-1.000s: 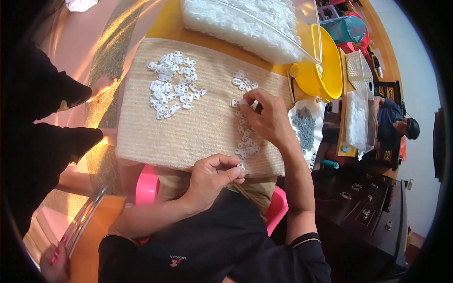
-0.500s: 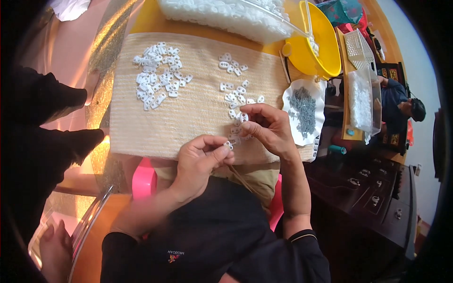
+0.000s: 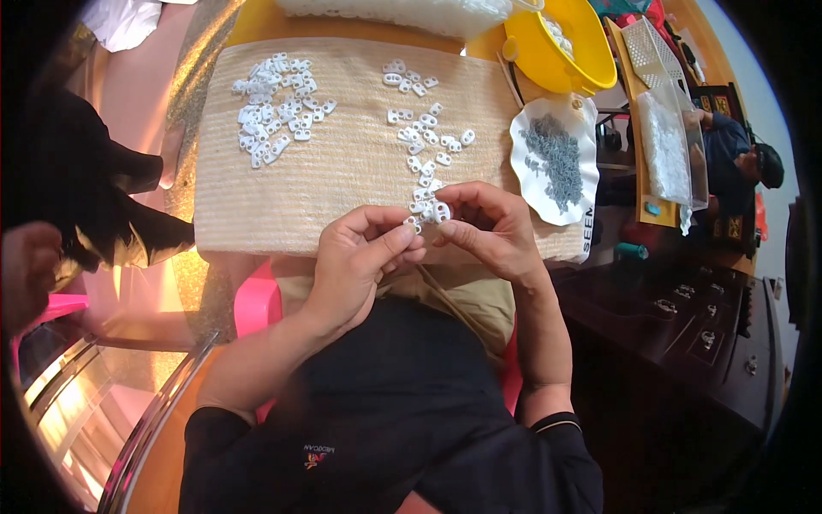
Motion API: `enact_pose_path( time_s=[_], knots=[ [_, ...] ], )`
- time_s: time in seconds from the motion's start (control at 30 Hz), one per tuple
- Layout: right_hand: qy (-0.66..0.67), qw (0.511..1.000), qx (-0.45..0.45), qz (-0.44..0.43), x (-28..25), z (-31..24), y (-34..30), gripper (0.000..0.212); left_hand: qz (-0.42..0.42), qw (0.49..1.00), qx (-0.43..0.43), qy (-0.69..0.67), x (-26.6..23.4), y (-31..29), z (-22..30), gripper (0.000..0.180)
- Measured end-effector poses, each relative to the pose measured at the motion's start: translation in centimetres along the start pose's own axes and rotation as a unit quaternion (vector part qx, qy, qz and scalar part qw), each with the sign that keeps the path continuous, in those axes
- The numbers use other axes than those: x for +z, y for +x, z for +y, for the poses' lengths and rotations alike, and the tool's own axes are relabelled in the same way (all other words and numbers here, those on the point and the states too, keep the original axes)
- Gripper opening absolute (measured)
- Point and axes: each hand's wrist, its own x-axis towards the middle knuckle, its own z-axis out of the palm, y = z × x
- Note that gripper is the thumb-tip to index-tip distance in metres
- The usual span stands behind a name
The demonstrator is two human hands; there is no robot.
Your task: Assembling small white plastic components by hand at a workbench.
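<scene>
My left hand point(image 3: 349, 267) pinches a small white plastic piece with holes point(image 3: 413, 224) between thumb and forefinger. Close beside it, my right hand point(image 3: 503, 238) grips another white plastic piece point(image 3: 441, 212) with two holes. The two pieces nearly meet over the front part of a beige striped towel point(image 3: 342, 184); whether they touch I cannot tell. Just beyond my fingers, loose white pieces point(image 3: 428, 128) trail away in a scattered line. A larger heap of similar white pieces point(image 3: 278, 111) lies at the towel's left.
Right of the towel, a white wavy-edged plate point(image 3: 522, 141) holds small grey parts point(image 3: 556, 167). A yellow basin point(image 3: 591, 64) and a clear bin of white pieces point(image 3: 402, 15) stand at the back. Another person point(image 3: 732, 158) sits at far right; a person's hand point(image 3: 30, 274) shows at far left.
My left hand has moved up and right, bringing its white piece close to the one in my right hand. The view has shifted, so the table sits higher in the picture.
</scene>
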Motion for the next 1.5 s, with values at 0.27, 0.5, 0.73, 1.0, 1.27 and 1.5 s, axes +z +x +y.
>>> enact_pose_path(
  time_s=[0.27, 0.5, 0.73, 1.0, 1.27, 1.5],
  knots=[
    [0.046, 0.999, -0.010, 0.005, 0.7, 0.8, -1.4, 0.032, -0.021, 0.999, -0.019, 0.032, -0.3, -0.1, -0.4, 0.016],
    [0.062, 0.998, -0.026, 0.015, 1.1, 1.2, -1.6, 0.031, -0.031, 0.999, -0.013, 0.035, -0.3, -0.2, -0.5, 0.016],
    [0.086, 0.996, -0.025, 0.025, 1.4, 1.5, -1.7, 0.031, -0.036, 0.999, -0.020, 0.030, -0.3, -0.3, -0.7, 0.017],
    [0.078, 0.996, -0.025, 0.024, 1.4, 2.0, -1.7, 0.031, -0.035, 0.998, -0.016, 0.044, -0.4, -0.2, -0.8, 0.016],
    [0.103, 0.994, -0.032, 0.020, 1.6, 2.3, -1.7, 0.030, -0.035, 0.998, -0.020, 0.044, -0.2, -0.4, -0.7, 0.015],
    [0.109, 0.993, -0.005, 0.035, 1.5, 2.3, -1.8, 0.030, -0.034, 0.998, -0.021, 0.043, -0.3, -0.4, -0.7, 0.015]
  ],
)
